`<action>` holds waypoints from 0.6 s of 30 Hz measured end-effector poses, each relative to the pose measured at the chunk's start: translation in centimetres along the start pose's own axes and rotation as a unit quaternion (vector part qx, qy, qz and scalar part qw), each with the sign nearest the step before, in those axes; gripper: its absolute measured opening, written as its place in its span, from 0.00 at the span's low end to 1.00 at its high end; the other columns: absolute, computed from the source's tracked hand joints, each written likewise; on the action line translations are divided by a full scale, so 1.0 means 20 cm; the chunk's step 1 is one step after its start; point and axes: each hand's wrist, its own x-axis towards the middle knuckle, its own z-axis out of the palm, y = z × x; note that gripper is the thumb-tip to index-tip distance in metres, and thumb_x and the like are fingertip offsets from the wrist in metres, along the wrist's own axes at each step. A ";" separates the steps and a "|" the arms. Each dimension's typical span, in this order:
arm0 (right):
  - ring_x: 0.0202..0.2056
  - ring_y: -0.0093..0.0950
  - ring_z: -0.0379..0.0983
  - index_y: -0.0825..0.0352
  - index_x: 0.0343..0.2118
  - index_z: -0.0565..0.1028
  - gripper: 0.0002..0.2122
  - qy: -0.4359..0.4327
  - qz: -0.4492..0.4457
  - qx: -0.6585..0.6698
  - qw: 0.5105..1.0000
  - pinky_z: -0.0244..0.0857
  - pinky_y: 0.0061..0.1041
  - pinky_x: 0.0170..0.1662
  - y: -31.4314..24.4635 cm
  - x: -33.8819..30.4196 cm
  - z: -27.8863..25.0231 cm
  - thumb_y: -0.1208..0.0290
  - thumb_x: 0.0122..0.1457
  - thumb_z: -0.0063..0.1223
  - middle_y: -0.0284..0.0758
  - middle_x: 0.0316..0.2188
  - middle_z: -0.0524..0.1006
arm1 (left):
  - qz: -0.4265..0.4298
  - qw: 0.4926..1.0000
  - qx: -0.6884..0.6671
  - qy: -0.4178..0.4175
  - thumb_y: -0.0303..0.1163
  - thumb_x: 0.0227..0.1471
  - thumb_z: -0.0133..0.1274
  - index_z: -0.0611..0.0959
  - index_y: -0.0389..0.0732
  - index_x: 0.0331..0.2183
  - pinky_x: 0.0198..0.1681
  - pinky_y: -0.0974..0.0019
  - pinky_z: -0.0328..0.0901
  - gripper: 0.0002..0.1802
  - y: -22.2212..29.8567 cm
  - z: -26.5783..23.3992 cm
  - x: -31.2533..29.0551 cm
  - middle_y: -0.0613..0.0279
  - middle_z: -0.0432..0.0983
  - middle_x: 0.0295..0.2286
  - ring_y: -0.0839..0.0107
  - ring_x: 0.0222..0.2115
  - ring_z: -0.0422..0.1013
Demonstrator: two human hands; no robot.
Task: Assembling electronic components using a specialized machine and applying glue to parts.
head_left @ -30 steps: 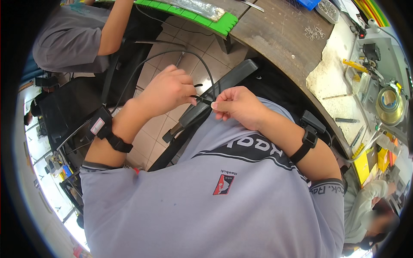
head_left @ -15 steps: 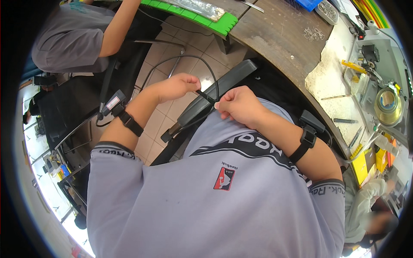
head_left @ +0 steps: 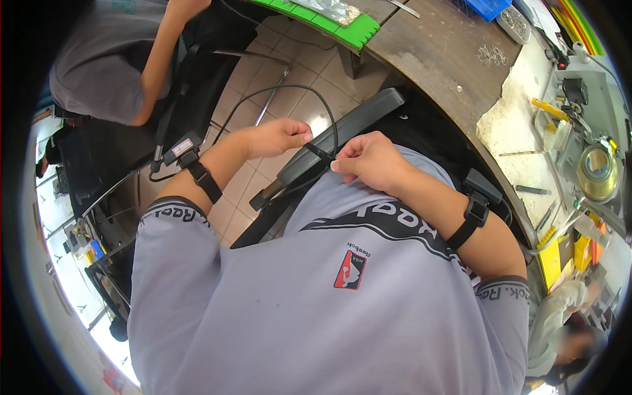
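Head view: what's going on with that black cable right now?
A seated person holds a thin black cable between both hands, above their lap. The left hand pinches one stretch, the right hand pinches its end near the chest, and the rest loops up over the tiled floor. A chair armrest lies just behind. The cluttered workbench is untouched.

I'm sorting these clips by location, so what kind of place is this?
Probably a small assembly or repair workshop: a worn wooden workbench, a spool of wire beside small tools, and the left hand and right hand holding a thin black cable.
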 end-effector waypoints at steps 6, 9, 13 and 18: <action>0.22 0.21 0.74 0.71 0.26 0.79 0.07 0.000 -0.012 -0.013 1.000 0.66 0.22 0.26 0.01 0.01 0.01 0.73 0.53 0.65 0.34 0.21 0.78 | -0.006 0.999 -0.039 0.022 0.44 0.69 0.45 0.78 0.42 0.36 0.40 0.69 0.61 0.17 0.09 0.05 -0.08 0.74 0.69 0.29 0.80 0.33 0.61; 0.21 0.21 0.74 0.72 0.26 0.79 0.09 0.007 -0.039 -0.023 0.999 0.67 0.22 0.26 0.03 0.02 0.02 0.71 0.54 0.65 0.34 0.20 0.78 | 0.012 0.999 0.006 0.034 0.44 0.69 0.44 0.77 0.41 0.35 0.38 0.68 0.61 0.18 0.13 0.05 -0.07 0.73 0.69 0.27 0.79 0.32 0.62; 0.20 0.22 0.74 0.72 0.25 0.79 0.12 0.014 -0.029 -0.008 0.999 0.68 0.23 0.26 -0.01 0.01 0.02 0.67 0.56 0.63 0.34 0.20 0.78 | 0.022 0.998 0.017 0.057 0.44 0.69 0.45 0.76 0.39 0.34 0.37 0.67 0.62 0.18 0.18 0.06 -0.08 0.70 0.69 0.26 0.77 0.31 0.62; 0.20 0.20 0.72 0.73 0.31 0.80 0.15 0.030 -0.001 -0.064 0.998 0.64 0.20 0.23 -0.01 0.03 0.01 0.62 0.62 0.59 0.34 0.23 0.79 | 0.132 0.959 0.188 0.167 0.36 0.69 0.45 0.77 0.41 0.35 0.33 0.70 0.62 0.12 0.18 0.11 -0.11 0.71 0.69 0.26 0.80 0.29 0.63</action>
